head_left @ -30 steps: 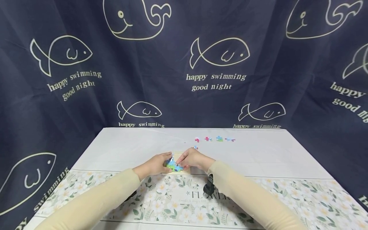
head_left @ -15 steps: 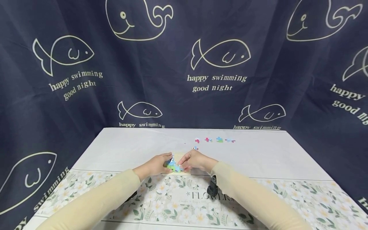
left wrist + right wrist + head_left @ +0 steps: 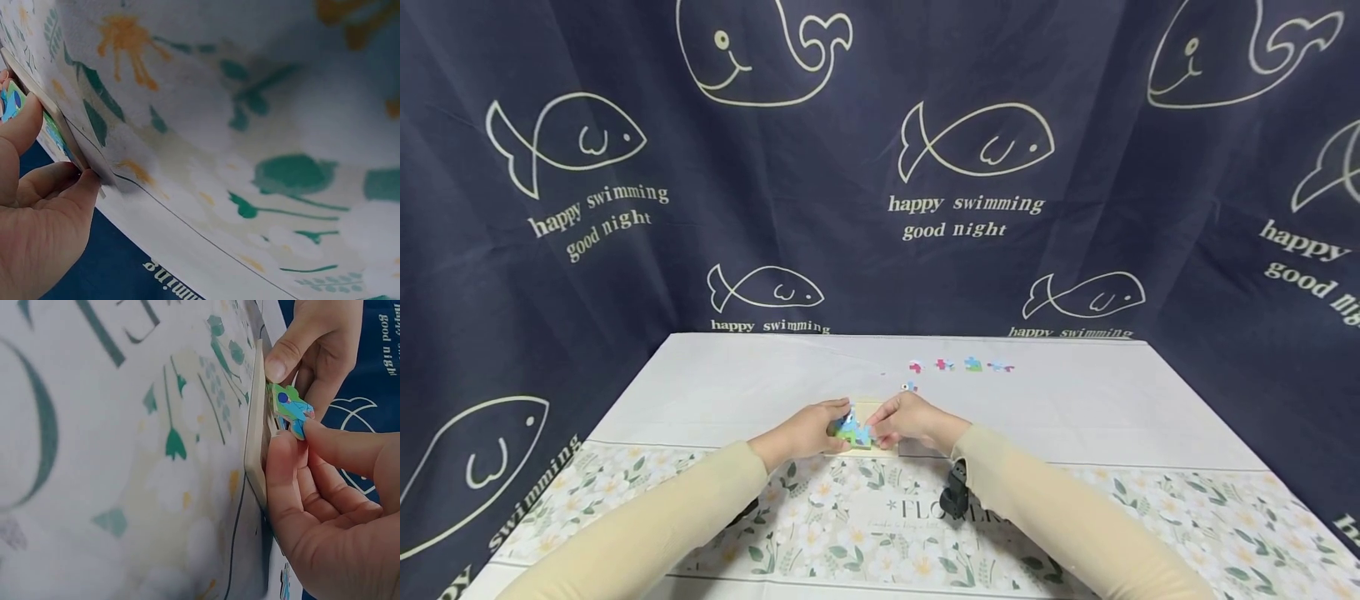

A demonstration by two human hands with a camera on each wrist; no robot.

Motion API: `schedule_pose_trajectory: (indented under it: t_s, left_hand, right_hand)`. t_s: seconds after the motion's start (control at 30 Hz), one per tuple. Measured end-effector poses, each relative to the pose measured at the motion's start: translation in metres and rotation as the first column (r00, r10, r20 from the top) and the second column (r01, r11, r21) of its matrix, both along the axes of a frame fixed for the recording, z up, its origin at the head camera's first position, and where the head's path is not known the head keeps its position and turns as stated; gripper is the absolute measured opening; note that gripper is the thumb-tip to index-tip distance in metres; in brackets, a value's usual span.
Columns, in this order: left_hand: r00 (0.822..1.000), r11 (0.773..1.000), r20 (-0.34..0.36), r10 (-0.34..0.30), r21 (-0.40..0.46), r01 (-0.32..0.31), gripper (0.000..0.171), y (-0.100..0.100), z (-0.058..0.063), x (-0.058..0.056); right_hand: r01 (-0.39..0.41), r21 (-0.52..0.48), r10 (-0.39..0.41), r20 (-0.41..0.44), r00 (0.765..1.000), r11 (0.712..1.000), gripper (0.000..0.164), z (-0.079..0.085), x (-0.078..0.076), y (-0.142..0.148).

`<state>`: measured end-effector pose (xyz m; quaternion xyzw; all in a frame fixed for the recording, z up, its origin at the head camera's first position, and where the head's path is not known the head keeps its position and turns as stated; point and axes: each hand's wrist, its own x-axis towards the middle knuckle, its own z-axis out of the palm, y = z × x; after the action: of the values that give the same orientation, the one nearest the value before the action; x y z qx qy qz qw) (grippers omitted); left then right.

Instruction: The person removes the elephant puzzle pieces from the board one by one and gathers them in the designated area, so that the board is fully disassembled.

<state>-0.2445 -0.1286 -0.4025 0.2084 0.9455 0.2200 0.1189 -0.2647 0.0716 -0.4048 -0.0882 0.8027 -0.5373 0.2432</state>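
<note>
My left hand grips the left side of a shallow wooden puzzle tray, with the thumb near its front edge. Blue and green jigsaw pieces lie in the tray's left part; the bare wood shows at the back. My right hand is over the tray's right side. In the right wrist view its thumb and finger pinch a blue and green jigsaw piece with a dark blue dot, tilted at the pieces in the tray. Whether it is seated among them is hidden by the fingers.
Several loose jigsaw pieces lie in a row at the back of the white table, and one more piece sits just behind my right hand. A floral cloth band runs along the front. A dark blue curtain hangs behind.
My right hand has lowered the pinched piece against the others and shifted slightly to the right. The left hand stays on the tray.
</note>
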Motion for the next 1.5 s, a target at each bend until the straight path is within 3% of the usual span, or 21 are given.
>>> schedule_pose_trajectory:
  t_s: [0.47, 0.87, 1.3, 1.5]
  left_hand:
    - [1.0, 1.0, -0.012, 0.01, -0.01, -0.01, 0.07, 0.001, -0.002, -0.002]
    - [0.997, 1.0, 0.078, 0.005, -0.003, -0.005, 0.076, 0.001, 0.004, -0.004]
    - [1.0, 1.0, 0.002, 0.011, 0.009, -0.011, 0.075, -0.001, 0.001, -0.002]
    - [1.0, 1.0, 0.0, 0.024, 0.005, -0.024, 0.077, -0.002, -0.002, -0.004]
  right_hand:
    - [0.082, -0.117, -0.071, 0.102, 0.992, 0.99, 0.018, 0.001, -0.002, 0.003]
    - [0.105, -0.116, -0.094, 0.101, 0.99, 0.988, 0.016, 0.001, -0.01, 0.014]
    - [0.122, -0.125, -0.114, 0.067, 0.991, 0.985, 0.018, 0.007, -0.014, 0.018]
    - [0.148, -0.14, -0.144, 0.037, 0.989, 0.979, 0.02, 0.01, -0.014, 0.024]
